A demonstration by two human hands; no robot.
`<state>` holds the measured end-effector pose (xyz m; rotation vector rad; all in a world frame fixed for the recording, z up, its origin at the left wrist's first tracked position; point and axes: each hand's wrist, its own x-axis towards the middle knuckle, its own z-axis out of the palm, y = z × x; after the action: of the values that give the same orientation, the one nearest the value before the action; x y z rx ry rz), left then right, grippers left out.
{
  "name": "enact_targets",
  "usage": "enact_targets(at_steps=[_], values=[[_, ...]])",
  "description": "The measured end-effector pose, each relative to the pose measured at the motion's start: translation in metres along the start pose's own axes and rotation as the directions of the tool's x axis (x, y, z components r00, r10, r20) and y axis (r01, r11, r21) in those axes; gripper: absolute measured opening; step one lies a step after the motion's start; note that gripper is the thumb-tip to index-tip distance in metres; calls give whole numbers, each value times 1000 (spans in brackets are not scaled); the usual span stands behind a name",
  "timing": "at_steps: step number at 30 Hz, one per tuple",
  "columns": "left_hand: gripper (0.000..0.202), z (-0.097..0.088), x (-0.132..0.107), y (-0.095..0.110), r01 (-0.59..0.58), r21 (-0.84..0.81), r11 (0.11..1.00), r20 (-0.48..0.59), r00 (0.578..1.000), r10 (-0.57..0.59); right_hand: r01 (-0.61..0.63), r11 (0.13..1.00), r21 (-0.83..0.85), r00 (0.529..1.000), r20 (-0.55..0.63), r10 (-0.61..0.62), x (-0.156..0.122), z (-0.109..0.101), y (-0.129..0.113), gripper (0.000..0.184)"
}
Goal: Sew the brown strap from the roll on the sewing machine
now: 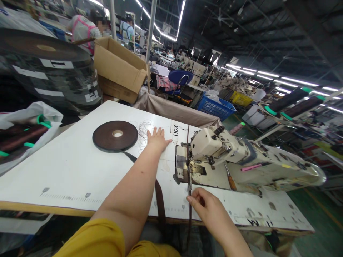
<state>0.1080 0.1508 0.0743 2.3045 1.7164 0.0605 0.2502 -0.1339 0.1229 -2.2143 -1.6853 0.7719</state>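
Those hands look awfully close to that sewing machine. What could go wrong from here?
1. The right hand pinches the brown strip close before the needle area; it could be drawn in.
2. Loose threads lie by the flat left hand and could snag.
3. Tape from the roll hangs over the table edge and might twist.

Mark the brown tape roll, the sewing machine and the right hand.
brown tape roll (103, 137), head view, flat top of the winding.
sewing machine (211, 142), head view, cream head casing.
right hand (207, 207), head view, back of hand.
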Motion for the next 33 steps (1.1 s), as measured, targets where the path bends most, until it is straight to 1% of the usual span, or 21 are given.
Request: enact_targets(at_steps=[3, 5, 6, 8, 9, 12, 13, 14, 15, 16, 17, 19, 20, 22, 25, 27, 29, 30, 31, 32, 33], values=[[90, -6, -2, 1, 124, 36, 992, 8, 992, -124, -23, 990, -137, 998, -64, 14, 9, 8, -5, 23], [91, -14, -6, 2, 196, 62, 979, 10, 980, -197, 13, 990, -141, 998, -51, -20, 6, 10, -4, 21], [90, -17, -8, 2, 220, 71, 973, 11, 975, -221, 44, 994, -103, 999, -17, -46, 1, 9, -3, 20], [87, -23, -11, 2, 248, 76, 966, 13, 968, -250, 89, 996, 8, 988, 127, -89, -12, 5, 4, 16], [86, -26, -12, 1, 257, 74, 964, 14, 966, -259, 89, 995, 52, 969, 226, -99, -20, 2, 8, 12], [84, -29, -13, 0, 264, 63, 962, 30, 963, -266, 34, 993, 110, 863, 497, -85, -42, -9, 24, 6], [83, -29, -13, 0, 261, 57, 964, 39, 964, -263, 14, 991, 134, 832, 548, -86, -45, -12, 28, 6], [81, -29, -13, -1, 256, 47, 965, 48, 965, -259, -3, 986, 165, 815, 572, -93, -46, -14, 31, 5], [80, -29, -13, -1, 254, 35, 967, 55, 965, -255, -12, 980, 201, 815, 569, -106, -44, -15, 32, 6], [80, -28, -13, -1, 252, 21, 967, 55, 966, -253, -13, 974, 227, 843, 526, -112, -39, -15, 32, 10], [80, -27, -14, -1, 253, 9, 967, 44, 966, -253, -6, 971, 239, 886, 451, -106, -32, -14, 29, 15], [81, -23, -15, -1, 246, -5, 969, -14, 969, -246, 10, 982, 191, 977, 205, -50, -15, -7, 22, 26], [82, -20, -14, -1, 221, -6, 975, -56, 974, -221, 7, 990, 140, 995, 94, -20, -6, -2, 17, 28], [82, -14, -12, -2, 126, -5, 992, -119, 985, -125, 1, 1000, 19, 999, -33, 0, 8, 7, 9, 27], [77, -5, -5, -5, 7, -10, 1000, -111, 994, -8, 23, 995, -97, 997, -68, -29, 13, 13, 1, 25], [77, 0, 0, -7, 13, -18, 1000, -70, 997, -14, 57, 997, -60, 998, -1, -57, 2, 11, 1, 25], [78, 4, 4, -8, 31, -23, 999, -40, 999, -32, 89, 996, 23, 979, 180, -92, -18, 5, 8, 23], [79, 4, 5, -8, 38, -24, 999, -32, 999, -39, 93, 995, 46, 949, 297, -103, -29, 2, 13, 19], [80, 5, 6, -9, 42, -24, 999, -27, 999, -43, 97, 994, 48, 910, 399, -109, -40, -1, 18, 10], [80, 4, 6, -9, 45, -24, 999, -24, 999, -45, 57, 998, 36, 883, 464, -67, -50, -3, 22, 4], [80, 4, 6, -8, 47, -23, 999, -22, 999, -48, 23, 1000, 13, 856, 516, -26, -56, -5, 26, 3]])
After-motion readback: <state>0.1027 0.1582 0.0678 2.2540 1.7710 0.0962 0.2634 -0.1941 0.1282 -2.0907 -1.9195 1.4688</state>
